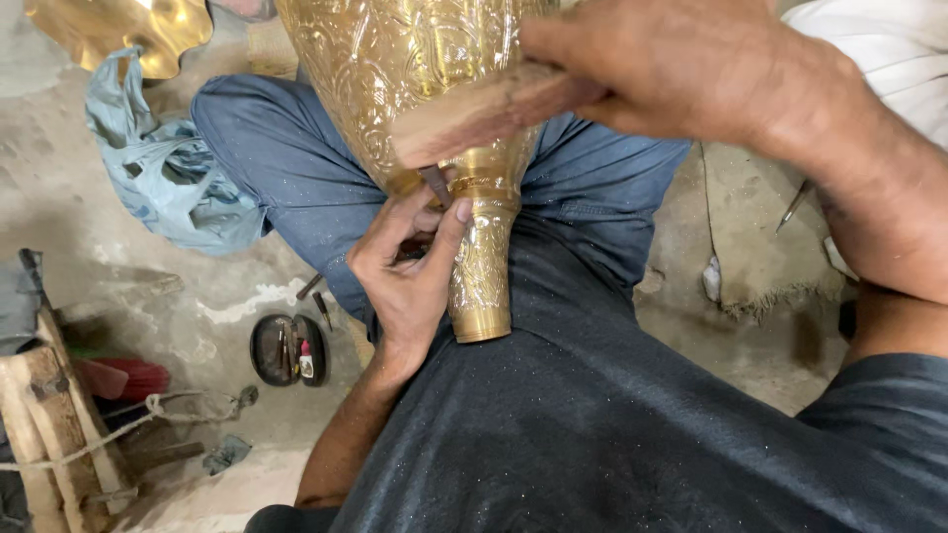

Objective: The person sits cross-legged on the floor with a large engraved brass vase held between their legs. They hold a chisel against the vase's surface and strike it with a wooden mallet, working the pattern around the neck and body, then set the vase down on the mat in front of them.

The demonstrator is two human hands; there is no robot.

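Note:
An engraved brass vase lies across my lap, its narrow neck pointing toward me. My left hand pinches a small dark metal chisel whose tip rests on the vase just above the neck ring. My right hand grips a wooden mallet, held just over the chisel's top. My fingers hide most of the chisel.
A crumpled blue-grey plastic bag lies on the concrete floor at left. A small dark open case with tools sits near my knee. Wooden pieces tied with rope stand at lower left. Another brass piece is at top left.

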